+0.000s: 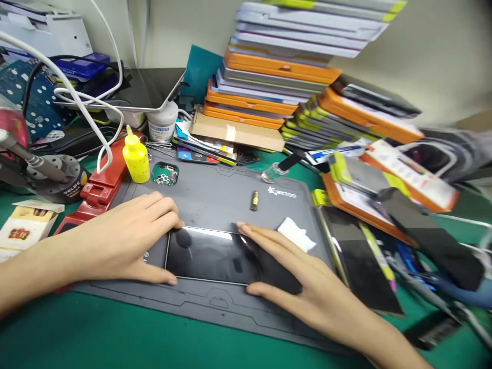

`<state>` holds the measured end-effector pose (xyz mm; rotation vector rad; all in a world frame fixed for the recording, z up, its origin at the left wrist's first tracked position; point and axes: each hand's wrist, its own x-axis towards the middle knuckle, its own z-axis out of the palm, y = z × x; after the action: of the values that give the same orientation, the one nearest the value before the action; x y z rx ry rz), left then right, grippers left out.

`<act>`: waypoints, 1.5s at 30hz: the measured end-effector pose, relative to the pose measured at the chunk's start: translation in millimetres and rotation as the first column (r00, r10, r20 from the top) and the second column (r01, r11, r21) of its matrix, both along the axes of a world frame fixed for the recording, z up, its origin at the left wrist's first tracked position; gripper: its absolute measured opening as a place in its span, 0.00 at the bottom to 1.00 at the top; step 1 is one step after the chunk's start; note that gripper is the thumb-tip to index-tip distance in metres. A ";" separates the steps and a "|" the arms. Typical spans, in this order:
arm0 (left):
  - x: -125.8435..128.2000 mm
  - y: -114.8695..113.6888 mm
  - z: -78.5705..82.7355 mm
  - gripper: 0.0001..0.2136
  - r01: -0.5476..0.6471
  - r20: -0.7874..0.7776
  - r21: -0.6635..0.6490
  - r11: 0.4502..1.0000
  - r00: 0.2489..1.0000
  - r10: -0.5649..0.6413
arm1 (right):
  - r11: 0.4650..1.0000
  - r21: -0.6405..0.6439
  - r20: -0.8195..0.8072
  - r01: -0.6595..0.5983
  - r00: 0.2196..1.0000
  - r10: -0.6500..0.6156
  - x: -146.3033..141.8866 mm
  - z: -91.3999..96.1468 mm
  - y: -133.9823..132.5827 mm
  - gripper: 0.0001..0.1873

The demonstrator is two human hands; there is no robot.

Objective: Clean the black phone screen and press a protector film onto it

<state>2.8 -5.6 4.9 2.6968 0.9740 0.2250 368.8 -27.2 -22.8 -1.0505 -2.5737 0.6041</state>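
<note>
A black smartphone (pixel 213 254) lies lengthwise across the grey work mat (pixel 215 192), its glossy screen facing up. My left hand (pixel 132 236) holds the left end, fingers at the far edge and thumb at the near edge. Around the right end is my right hand (pixel 295 266), its fingertips on the far edge and its thumb on the near edge; the palm partly hides that end. A small dark and gold brush head (pixel 254 200) rests beyond the phone. Right of it lies a crumpled white tissue (pixel 296 234).
A yellow dropper bottle (pixel 136 159) and a round tray of tiny parts (pixel 165 174) stand at the mat's back left. Near them is a red clamp-like fixture (pixel 96 197). Stacked orange and grey boxes (pixel 269 77) rise behind. Flat dark panels (pixel 361 256) lie right.
</note>
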 end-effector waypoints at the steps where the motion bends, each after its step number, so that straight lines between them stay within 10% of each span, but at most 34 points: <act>1: -0.7 1.1 -1.4 0.29 -0.006 0.001 -0.001 1.000 1.000 0.006 | 1.000 -0.019 -0.006 0.001 1.000 -0.001 -0.8 0.4 0.4 0.39; 12: -1.6 -3.3 -2.7 0.40 -0.079 -0.061 -0.074 0.994 0.995 0.074 | 0.997 0.075 -0.123 0.024 0.992 -0.015 -2.8 3.7 -2.1 0.41; 19: 2.0 -1.9 -5.6 0.32 -0.087 0.011 -0.137 0.987 0.996 0.089 | 0.834 0.349 -0.209 0.427 0.903 -0.375 17.4 -10.6 -11.6 0.19; 24: -1.2 0.0 -6.8 0.32 -0.102 0.054 -0.153 0.983 0.992 0.111 | 0.805 0.431 -0.125 0.408 0.911 -0.394 20.2 -29.3 -3.8 0.24; 33: -7.5 0.5 -16.9 0.34 -0.112 0.117 -0.168 0.979 0.984 0.132 | 0.766 0.560 -0.121 0.316 0.946 -0.302 -11.5 1.0 -15.4 0.20; 45: -7.5 1.5 -17.5 0.35 -0.095 0.115 -0.183 0.979 0.987 0.117 | 0.783 0.592 -0.080 0.191 0.981 -0.178 -51.5 -4.3 -45.0 0.12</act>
<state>-4.7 -4.1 -12.6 2.4425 1.0485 0.3091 317.3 -72.2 -27.2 -1.0266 -2.3380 -0.2511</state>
